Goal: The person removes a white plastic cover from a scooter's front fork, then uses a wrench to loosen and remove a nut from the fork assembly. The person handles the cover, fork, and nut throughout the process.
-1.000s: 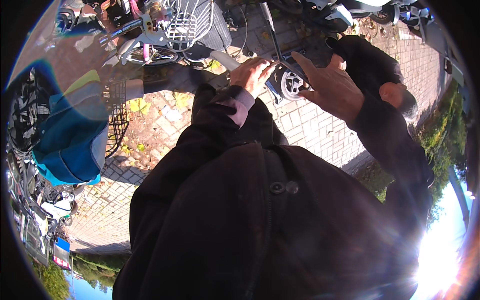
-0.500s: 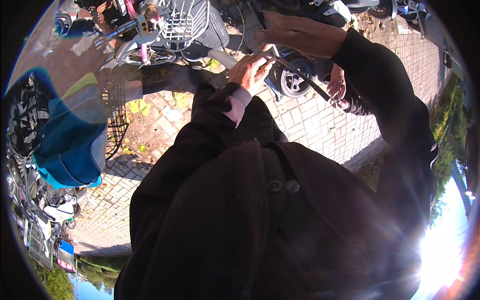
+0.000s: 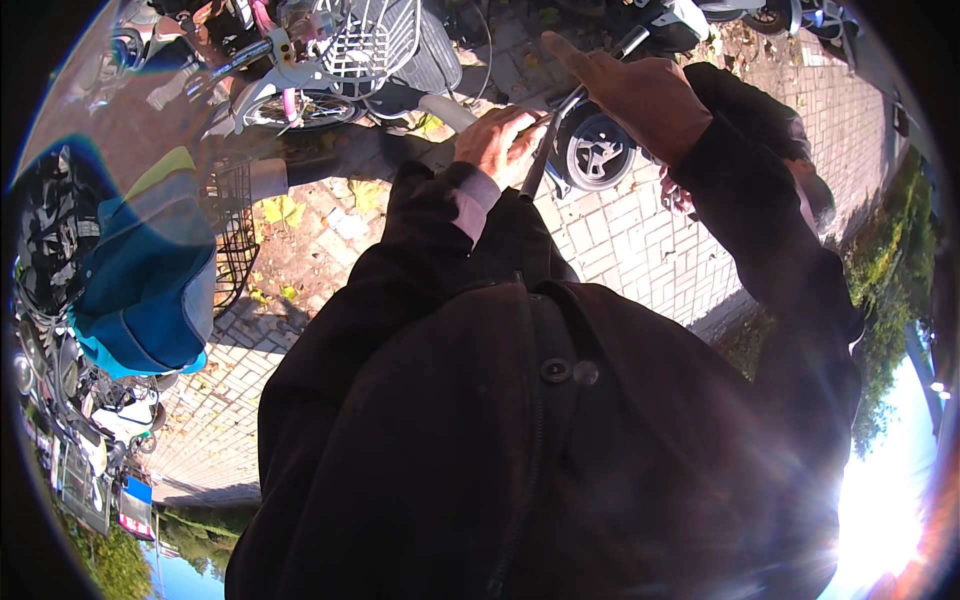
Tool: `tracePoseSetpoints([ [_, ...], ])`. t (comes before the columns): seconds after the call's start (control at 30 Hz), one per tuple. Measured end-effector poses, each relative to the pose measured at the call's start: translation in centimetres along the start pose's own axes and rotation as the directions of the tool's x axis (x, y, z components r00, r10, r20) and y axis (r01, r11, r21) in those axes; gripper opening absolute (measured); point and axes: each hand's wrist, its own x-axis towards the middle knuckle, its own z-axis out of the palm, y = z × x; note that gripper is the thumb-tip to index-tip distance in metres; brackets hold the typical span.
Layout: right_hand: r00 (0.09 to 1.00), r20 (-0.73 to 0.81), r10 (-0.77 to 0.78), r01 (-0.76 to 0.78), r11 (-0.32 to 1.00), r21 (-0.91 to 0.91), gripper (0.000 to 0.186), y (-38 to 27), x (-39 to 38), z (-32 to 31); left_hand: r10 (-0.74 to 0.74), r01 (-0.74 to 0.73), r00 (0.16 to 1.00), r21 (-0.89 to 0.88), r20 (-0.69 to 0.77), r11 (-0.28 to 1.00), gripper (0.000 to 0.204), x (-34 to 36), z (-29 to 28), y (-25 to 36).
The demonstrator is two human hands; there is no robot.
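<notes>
A thin handlebar point(image 3: 542, 160) with a black grip runs slantwise from near my body up to a shiny metal end on the far side. My left hand point(image 3: 497, 145) curls its fingers at the bar's middle; part of that hold is hidden. Beside the bar's far half, my right hand point(image 3: 648, 100) has its index finger stretched out to the left; its other fingers are partly hidden. Whether it touches the bar, I cannot tell. Below the bar stands a small wheel point(image 3: 597, 152) with a black tyre and pale spokes.
Another person in dark clothes point(image 3: 765, 115) bends close at the right, a hand partly showing beneath my right forearm. At the far left stand a bicycle with a white basket point(image 3: 365, 50) and a blue cloth point(image 3: 145, 275) by a black wire basket point(image 3: 232, 230). Brick paving point(image 3: 640, 250) lies below.
The handlebar has swung round, its near end moving from right to left. My right hand has shifted right and down, its finger now pointing out. My left hand has hardly moved.
</notes>
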Motion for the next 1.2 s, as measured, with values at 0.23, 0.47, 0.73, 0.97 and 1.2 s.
tracePoseSetpoints([
  [0.23,0.866,0.483,0.133,-0.232,0.961,0.153,0.090,-5.1,-3.6,-5.6,0.032,-0.032,0.999,-0.004,-0.034,0.999,0.023,0.0,0.3,0.0],
  [0.47,0.940,0.258,-0.224,-0.032,0.695,0.718,0.078,-4.9,1.7,-5.4,0.084,-0.083,0.996,0.046,-0.033,0.995,0.021,-0.4,0.7,-1.3],
  [0.73,0.964,0.259,-0.065,-0.110,0.787,0.607,0.077,-1.5,4.2,-3.7,0.099,-0.100,0.994,0.023,0.034,0.995,0.023,-0.2,0.7,-1.4],
  [0.97,0.986,0.070,-0.155,0.149,0.986,0.079,0.076,-1.6,0.4,-3.1,0.135,-0.137,0.989,0.028,0.065,0.990,0.023,0.4,0.1,-0.9],
  [1.2,0.864,-0.060,-0.500,0.456,0.827,-0.328,0.036,0.2,-0.3,2.0,0.181,-0.195,0.973,0.097,0.143,0.976,0.021,0.7,0.2,-1.4],
])
